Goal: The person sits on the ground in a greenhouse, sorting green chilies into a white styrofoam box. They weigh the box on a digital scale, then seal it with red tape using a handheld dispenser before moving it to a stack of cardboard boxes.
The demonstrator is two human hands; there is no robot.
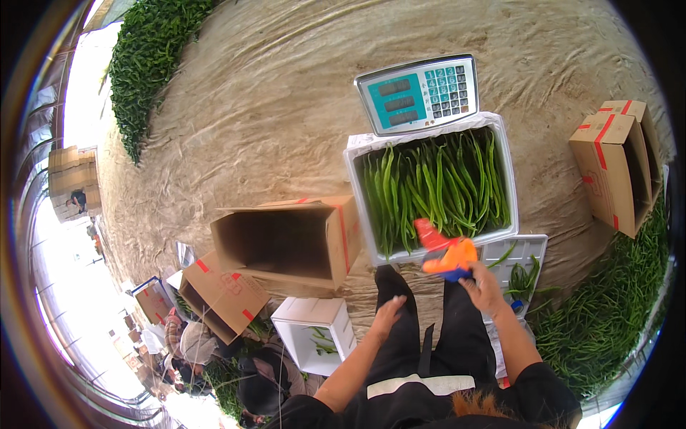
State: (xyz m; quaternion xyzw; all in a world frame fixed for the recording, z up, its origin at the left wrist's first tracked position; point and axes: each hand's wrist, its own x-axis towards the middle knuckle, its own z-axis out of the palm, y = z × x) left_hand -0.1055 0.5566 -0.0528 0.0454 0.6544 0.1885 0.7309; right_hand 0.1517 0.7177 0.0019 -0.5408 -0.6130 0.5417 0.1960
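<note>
My right hand [485, 290] grips an orange and blue tape dispenser [453, 260] with red tape [430, 235] on it, slightly blurred. The dispenser is over the near edge of a white foam box [512, 177]. Long green chili peppers [434, 182] fill this box, lying side by side. A digital scale display [418, 94] with a keypad stands at its far side; whether the box rests on the scale's platform is hidden. Low over my left thigh, my left hand [387, 317] holds nothing, its fingers somewhat apart.
An open cardboard box [284, 236] lies on its side left of the foam box. A white foam lid [528, 246] with loose peppers is at right. Beyond are cardboard boxes [611, 161] and a pepper heap [595, 322]. People [262, 375] crouch at lower left near another foam box [316, 332].
</note>
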